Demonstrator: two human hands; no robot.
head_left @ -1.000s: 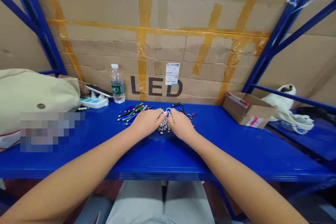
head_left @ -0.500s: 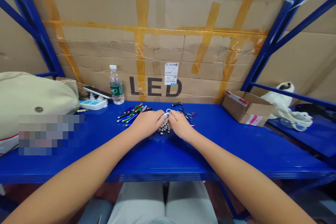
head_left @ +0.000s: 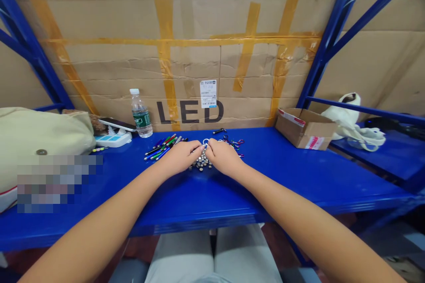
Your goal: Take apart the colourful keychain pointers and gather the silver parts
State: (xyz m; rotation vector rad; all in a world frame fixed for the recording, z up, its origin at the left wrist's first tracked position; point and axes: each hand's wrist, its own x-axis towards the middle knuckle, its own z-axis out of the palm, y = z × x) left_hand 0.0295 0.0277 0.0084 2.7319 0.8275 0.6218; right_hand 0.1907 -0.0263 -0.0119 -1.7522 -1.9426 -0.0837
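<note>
My left hand (head_left: 184, 155) and my right hand (head_left: 223, 155) meet at the middle of the blue table, fingers closed in a pinch. Between their fingertips a small silver key ring (head_left: 206, 141) sticks up; anything attached to it is covered by the fingers. Right below lies a pile of small round silver button cells (head_left: 201, 163). Slim coloured metal penlights (head_left: 166, 147) lie in a heap beyond my left hand. Coloured carabiner clips (head_left: 236, 144) are scattered past my right hand, partly hidden by it. A short black penlight (head_left: 219, 131) rests behind them.
A water bottle (head_left: 141, 115) stands at the back left beside a white power strip (head_left: 114, 139) and a phone (head_left: 117, 124). A cream bag (head_left: 43, 132) sits far left. An open cardboard box (head_left: 303, 128) is at the right; a taped cardboard wall (head_left: 133, 70) closes the back.
The camera view has shifted slightly. Both hands stay together over the button cells with the key ring still between them; the fingers have barely changed.
</note>
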